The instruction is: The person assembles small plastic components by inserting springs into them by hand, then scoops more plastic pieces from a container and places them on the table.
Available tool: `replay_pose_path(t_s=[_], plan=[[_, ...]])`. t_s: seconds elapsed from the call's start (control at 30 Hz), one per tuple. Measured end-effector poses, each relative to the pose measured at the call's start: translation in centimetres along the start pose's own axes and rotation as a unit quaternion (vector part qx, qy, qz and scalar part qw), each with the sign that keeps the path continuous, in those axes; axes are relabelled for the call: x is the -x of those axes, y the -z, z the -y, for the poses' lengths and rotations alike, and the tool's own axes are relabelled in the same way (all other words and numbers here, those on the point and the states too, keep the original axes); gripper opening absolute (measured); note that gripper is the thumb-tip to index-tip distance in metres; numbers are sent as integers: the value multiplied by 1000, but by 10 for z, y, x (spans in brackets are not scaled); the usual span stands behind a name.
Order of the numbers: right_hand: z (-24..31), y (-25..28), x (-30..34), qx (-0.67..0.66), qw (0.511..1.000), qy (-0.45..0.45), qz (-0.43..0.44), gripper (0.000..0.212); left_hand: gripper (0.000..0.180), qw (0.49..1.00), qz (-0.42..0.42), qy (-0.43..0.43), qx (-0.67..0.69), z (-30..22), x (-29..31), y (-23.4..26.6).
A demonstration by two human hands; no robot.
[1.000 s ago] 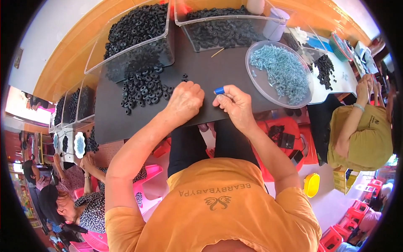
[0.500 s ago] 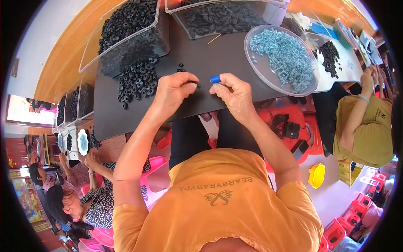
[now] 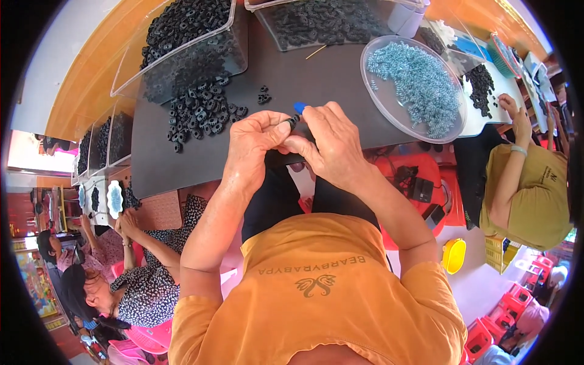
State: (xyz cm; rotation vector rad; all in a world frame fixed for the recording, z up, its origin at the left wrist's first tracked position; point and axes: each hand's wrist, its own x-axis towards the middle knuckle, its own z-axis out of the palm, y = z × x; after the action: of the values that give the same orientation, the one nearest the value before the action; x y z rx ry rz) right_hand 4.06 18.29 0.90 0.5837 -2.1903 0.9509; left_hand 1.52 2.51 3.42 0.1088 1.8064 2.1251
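Note:
My left hand (image 3: 255,137) pinches a small black plastic part (image 3: 293,120) between thumb and fingertips, over the near edge of the dark table. My right hand (image 3: 333,137) closes on the same part from the other side, its index finger wrapped in blue tape (image 3: 300,107) and its thumb reaching under. Whether a spring sits in the part is hidden by my fingers. Beyond my left hand lies a loose heap of black plastic parts (image 3: 204,112), with a few more set apart (image 3: 263,96). To the right, small bluish metal springs (image 3: 420,79) fill much of a round clear dish (image 3: 382,104).
Two clear bins, a left one (image 3: 240,55) and a far one (image 3: 271,27), hold many black parts. A thin stick (image 3: 316,52) lies near the far bin. Co-workers sit left and right at other tables. A red stool (image 3: 395,167) carrying dark items stands under the table's right side.
My hands have come together: the right has moved left and now meets the black part in the left. The co-worker at right has reached a hand toward the black parts there.

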Motion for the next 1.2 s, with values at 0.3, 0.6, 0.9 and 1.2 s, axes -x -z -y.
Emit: replay_pose_path(t_s=[0.3, 0.6, 0.9, 1.2], plan=[[2, 1, -2, 73, 996, 45, 19, 34, 9, 999, 3, 6, 37, 1, 7, -8], [-2, 0, -4, 53, 996, 72, -8, 25, 14, 997, 59, 53, 24, 0, 8, 4], [-3, 1, -9, 55, 990, 129, -23, 23, 15, 996, 30, 7, 84, -1, 20, -7], [-10, -5, -1, 20, 988, 146, -44, 23, 19, 997, 30, -14, 73, 10, 19, -7]])
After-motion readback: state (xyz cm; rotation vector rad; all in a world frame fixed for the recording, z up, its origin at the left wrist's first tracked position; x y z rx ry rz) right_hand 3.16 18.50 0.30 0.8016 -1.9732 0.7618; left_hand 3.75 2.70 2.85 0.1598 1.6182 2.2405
